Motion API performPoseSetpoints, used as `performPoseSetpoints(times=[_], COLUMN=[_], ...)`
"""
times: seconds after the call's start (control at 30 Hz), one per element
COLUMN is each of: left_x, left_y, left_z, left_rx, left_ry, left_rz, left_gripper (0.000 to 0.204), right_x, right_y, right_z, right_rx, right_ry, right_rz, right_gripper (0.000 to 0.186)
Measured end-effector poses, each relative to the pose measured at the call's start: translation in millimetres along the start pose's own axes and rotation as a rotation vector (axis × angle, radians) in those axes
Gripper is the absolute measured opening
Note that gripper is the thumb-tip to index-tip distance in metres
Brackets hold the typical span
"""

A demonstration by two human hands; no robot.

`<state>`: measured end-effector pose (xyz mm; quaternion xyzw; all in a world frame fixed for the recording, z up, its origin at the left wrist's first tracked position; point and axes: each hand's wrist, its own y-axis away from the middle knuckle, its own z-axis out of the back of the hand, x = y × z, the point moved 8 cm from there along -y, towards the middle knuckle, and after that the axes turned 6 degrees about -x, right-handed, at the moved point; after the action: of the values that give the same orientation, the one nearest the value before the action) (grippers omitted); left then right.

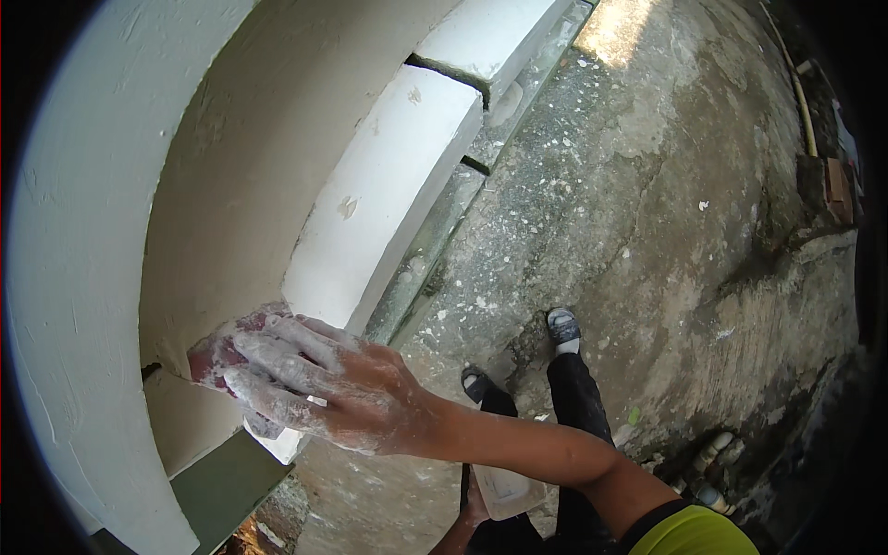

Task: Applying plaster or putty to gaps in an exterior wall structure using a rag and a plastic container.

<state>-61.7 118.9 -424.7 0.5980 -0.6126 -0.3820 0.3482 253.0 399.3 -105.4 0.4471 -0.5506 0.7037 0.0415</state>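
Note:
White powder coats my right hand (pixel 319 384), which reaches across to the left. Its fingers lie bent over a dark red, dust-covered sheet (pixel 205 363) that looks like sandpaper, pressed against the beige wall face (pixel 245 185) just past the end of a white ledge block (pixel 384 176). How far the sheet extends beneath the fingers is hidden. Low in the view, in front of my legs, my left hand (pixel 474 504) grips a pale, flat, rounded rectangular piece (pixel 506 490). That piece's exact kind cannot be made out.
A curved pale wall edge (pixel 83 250) rises on the left. Another white block (pixel 490 37) continues the ledge, above a greenish stone strip (pixel 430 236). My shoes (pixel 562 326) stand on rough, white-spattered concrete (pixel 647 231). Pipes (pixel 712 462) lie lower right; a brown block (pixel 837 190) sits far right.

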Motion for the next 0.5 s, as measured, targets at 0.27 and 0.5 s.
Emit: performPoseSetpoints(times=[0.27, 0.5], left_x=[-18, -30], left_y=[7, 20], left_z=[-5, -63], left_rx=[-0.034, -0.006], left_ry=[0.001, 0.041], left_rz=[-0.015, -0.043], left_gripper=[0.082, 0.082], right_x=[-144, -67], right_y=[-96, -39], right_z=[90, 46], right_rx=[-0.420, -0.149], right_ry=[0.650, 0.206], right_rz=[-0.102, -0.115], right_gripper=[0.047, 0.041])
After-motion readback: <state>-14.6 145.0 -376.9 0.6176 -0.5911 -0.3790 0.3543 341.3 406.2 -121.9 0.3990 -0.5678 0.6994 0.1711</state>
